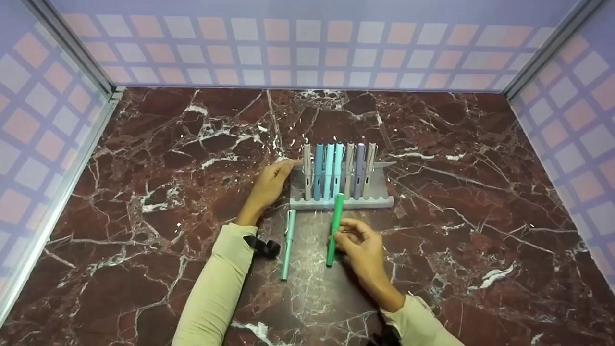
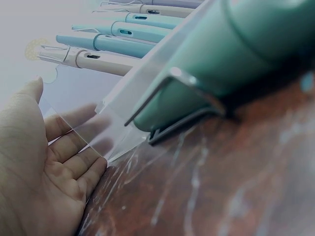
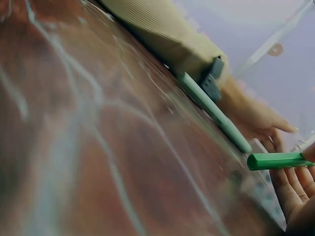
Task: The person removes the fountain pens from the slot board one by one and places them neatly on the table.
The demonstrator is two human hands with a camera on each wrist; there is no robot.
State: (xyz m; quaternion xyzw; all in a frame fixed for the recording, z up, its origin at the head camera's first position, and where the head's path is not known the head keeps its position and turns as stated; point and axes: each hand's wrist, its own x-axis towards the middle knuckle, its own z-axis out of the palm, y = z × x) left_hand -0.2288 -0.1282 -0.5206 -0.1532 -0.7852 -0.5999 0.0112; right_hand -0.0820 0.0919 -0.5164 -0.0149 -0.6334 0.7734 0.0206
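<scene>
My right hand (image 1: 362, 247) pinches a bright green pen (image 1: 335, 230) between thumb and fingers, just in front of a clear pen stand (image 1: 342, 204). In the right wrist view, one end of the green pen (image 3: 275, 161) juts out from the fingers. My left hand (image 1: 271, 185) holds the stand's left edge; in the left wrist view, the left hand's fingers (image 2: 74, 157) lie behind the see-through panel. Several capped pens (image 1: 329, 170) lean side by side in the stand: beige, blue, light blue and purple. A pale green pen (image 1: 287, 245) lies on the table before the stand's left end.
The dark red marbled table (image 1: 456, 240) spreads around the stand. A checkered wall (image 1: 307, 53) closes off the back, with side walls at left and right. Black wrist straps (image 1: 264, 246) sit over the sleeves.
</scene>
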